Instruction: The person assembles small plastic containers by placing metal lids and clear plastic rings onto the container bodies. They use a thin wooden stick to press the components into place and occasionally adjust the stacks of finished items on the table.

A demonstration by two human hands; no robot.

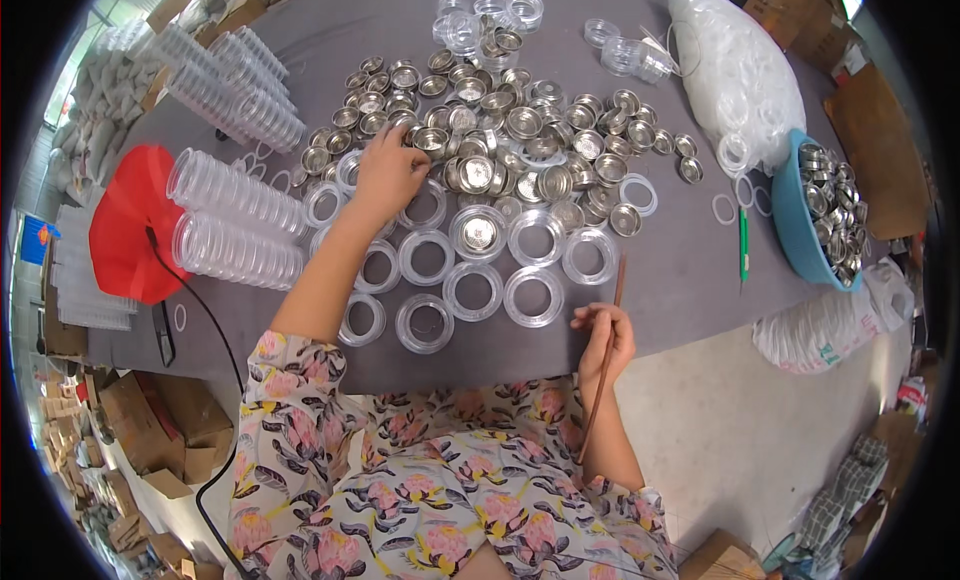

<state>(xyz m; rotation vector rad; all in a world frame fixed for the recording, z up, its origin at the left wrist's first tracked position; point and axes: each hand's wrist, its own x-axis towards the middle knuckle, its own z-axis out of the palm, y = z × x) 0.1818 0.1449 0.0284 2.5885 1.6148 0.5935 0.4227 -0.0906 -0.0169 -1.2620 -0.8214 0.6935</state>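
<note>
Reaching across the bench point(680, 290), the left hand point(395, 172) bends its fingers down at the left part of the cups point(525, 123); whether its grip is grasping a cup or released, I cannot tell. The right hand point(610, 342), just above the bench's near edge, has its grip clenched around a thin brown stick point(592, 410). The stick slants, its far end near the rings point(534, 322), its near end by the forearm.

The cups are shallow, round and silvery, heaped broadly over the middle of the bench, many overlapping and some tipped on their sides. Between the heap and the person lie the rings, clear and thick, in loose rows. Most show the grey bench through their centres; one, next to the heap, has a seated cup point(479, 233) inside it.

On the left, stacks point(240, 198) of clear plastic pieces lie beside a red cover point(130, 230), from which a black cable point(222, 325) runs toward the person. On the right, a blue basin point(800, 235) holds more cups, near a clear bag point(745, 65) of pale pieces. A green pen point(744, 248) lies just left of the basin. A brown carton point(165, 425) stands on the floor at the left.
</note>
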